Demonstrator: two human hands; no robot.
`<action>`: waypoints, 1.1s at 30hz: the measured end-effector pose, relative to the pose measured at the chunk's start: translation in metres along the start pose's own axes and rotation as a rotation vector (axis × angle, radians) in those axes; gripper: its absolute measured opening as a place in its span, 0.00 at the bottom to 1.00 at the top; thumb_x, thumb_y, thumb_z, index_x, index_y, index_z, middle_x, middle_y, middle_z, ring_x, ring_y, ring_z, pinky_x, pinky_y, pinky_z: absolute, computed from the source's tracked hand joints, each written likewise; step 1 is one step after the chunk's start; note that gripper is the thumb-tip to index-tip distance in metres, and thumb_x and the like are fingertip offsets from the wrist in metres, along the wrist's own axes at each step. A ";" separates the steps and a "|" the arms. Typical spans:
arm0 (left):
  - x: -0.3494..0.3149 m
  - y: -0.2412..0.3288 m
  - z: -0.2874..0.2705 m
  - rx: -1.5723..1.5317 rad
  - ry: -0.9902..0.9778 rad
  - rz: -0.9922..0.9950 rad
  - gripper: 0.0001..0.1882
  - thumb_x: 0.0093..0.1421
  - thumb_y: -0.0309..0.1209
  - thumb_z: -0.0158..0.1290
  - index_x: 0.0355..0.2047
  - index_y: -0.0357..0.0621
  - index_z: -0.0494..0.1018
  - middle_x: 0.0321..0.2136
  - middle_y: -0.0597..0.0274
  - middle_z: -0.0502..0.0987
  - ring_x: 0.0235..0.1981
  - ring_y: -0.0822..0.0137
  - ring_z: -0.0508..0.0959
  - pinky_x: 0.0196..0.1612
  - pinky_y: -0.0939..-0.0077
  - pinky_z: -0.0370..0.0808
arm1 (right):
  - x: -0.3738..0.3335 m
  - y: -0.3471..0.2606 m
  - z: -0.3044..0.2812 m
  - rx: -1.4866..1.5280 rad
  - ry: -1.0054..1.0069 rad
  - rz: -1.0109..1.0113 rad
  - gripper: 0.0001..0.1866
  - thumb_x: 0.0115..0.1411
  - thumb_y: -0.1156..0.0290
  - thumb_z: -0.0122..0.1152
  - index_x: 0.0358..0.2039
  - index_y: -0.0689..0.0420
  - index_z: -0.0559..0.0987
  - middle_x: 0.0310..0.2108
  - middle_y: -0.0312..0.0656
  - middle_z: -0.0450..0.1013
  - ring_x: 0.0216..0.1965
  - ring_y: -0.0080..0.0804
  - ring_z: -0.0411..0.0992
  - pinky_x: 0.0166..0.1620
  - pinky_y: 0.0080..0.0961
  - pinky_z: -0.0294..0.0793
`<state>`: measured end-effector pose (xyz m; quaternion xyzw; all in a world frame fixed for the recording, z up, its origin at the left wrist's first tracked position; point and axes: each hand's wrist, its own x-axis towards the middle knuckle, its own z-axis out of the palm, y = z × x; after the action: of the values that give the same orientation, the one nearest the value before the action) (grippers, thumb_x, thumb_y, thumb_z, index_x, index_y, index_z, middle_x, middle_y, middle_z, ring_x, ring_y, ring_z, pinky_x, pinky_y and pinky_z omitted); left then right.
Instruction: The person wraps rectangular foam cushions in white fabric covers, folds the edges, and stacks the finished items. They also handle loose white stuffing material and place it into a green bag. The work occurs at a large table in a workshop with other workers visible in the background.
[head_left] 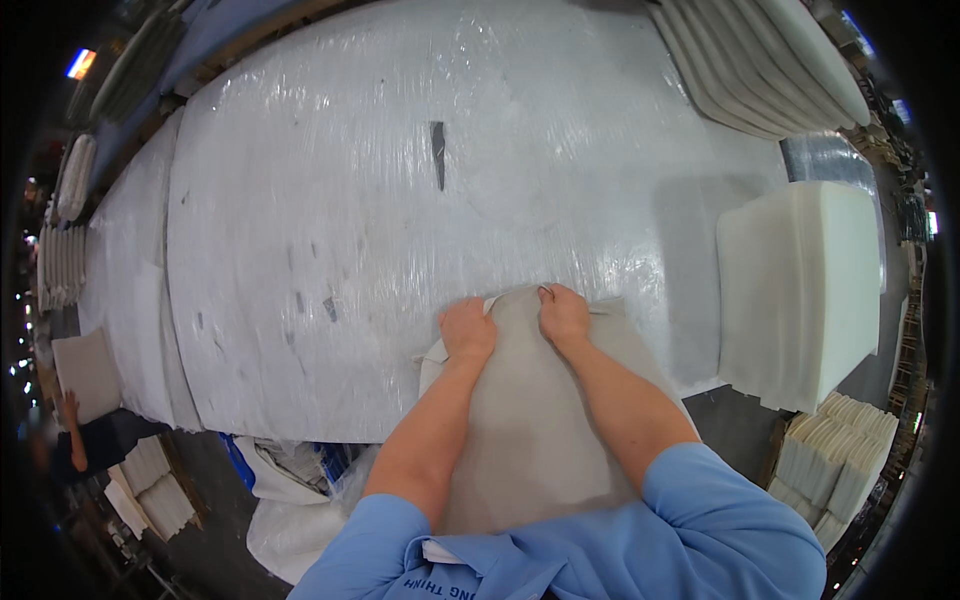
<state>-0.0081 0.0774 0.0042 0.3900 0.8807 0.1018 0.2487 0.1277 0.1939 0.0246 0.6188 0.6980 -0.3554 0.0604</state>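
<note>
A film-wrapped table (350, 210) spreads beyond the fingers; beige fabric (535, 430) runs lengthwise from them back toward the wearer, its far edge gripped by 2 curled hands, left hand (467, 330) and right hand (565, 315) equally near.

Broad, film-wrapped pale table (300, 180); grey floor (735, 430) alongside; bright light (82, 64) at far upper left

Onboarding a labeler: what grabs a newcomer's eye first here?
The broad plastic-wrapped table filling the middle. Then, over its near side, the left hand and right hand gripping the beige cloth. A bulky pale stack stands at its right end.
</note>
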 end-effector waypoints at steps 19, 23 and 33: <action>-0.027 -0.062 -0.042 0.068 -0.137 -0.020 0.12 0.60 0.30 0.51 0.42 0.48 0.80 0.46 0.54 0.80 0.53 0.49 0.74 0.55 0.50 0.69 | 0.011 0.086 -0.093 -0.132 -0.027 -0.019 0.22 0.67 0.50 0.56 0.37 0.59 0.81 0.41 0.49 0.80 0.46 0.52 0.76 0.49 0.46 0.74; -0.024 -0.058 -0.029 0.176 -0.035 0.058 0.12 0.57 0.27 0.52 0.40 0.45 0.80 0.43 0.56 0.80 0.51 0.50 0.74 0.55 0.50 0.68 | 0.025 0.099 -0.077 -0.119 0.116 -0.114 0.22 0.68 0.52 0.56 0.32 0.61 0.79 0.35 0.52 0.78 0.39 0.54 0.76 0.45 0.45 0.73; -0.020 -0.055 -0.034 0.207 -0.015 0.061 0.08 0.60 0.31 0.54 0.37 0.43 0.79 0.41 0.59 0.80 0.49 0.51 0.73 0.57 0.51 0.65 | 0.034 0.090 -0.074 -0.105 0.070 -0.104 0.20 0.68 0.55 0.55 0.35 0.60 0.81 0.42 0.52 0.78 0.44 0.54 0.75 0.49 0.46 0.74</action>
<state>-0.0492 0.0265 0.0194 0.4410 0.8724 0.0148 0.2103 0.2275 0.2628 0.0237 0.5898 0.7485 -0.2990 0.0500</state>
